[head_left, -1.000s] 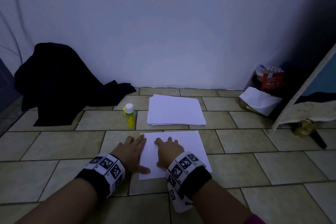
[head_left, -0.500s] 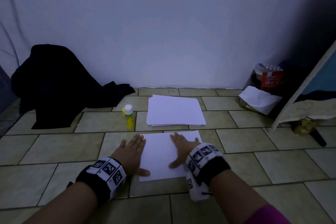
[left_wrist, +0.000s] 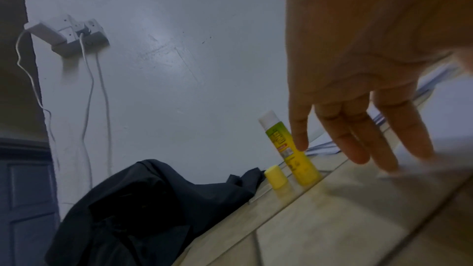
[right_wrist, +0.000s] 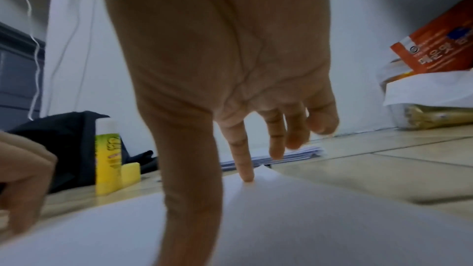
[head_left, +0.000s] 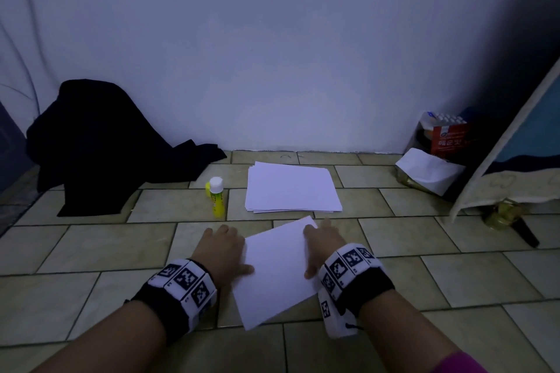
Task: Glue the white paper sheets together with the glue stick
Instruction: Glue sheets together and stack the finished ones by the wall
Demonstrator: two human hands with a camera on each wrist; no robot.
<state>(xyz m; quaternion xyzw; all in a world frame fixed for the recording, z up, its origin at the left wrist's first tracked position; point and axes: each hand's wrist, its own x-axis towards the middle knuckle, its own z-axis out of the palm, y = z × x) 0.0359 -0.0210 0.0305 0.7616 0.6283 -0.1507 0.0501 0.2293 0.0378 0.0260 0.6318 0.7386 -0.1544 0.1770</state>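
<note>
Lying on the tiled floor [head_left: 100,245], the single sheet [head_left: 277,269] is now turned askew, where half a second ago it was square to the paper stack [head_left: 291,188] beyond it. Left hand [head_left: 222,250] is laid flat at its left edge, fingers straight. Right hand [head_left: 321,241] is spread, index fingertip [right_wrist: 247,176] pressed near the far corner. Glue stick [head_left: 217,197] is stood upright left of the stack, its cap [left_wrist: 276,177] beside it.
</note>
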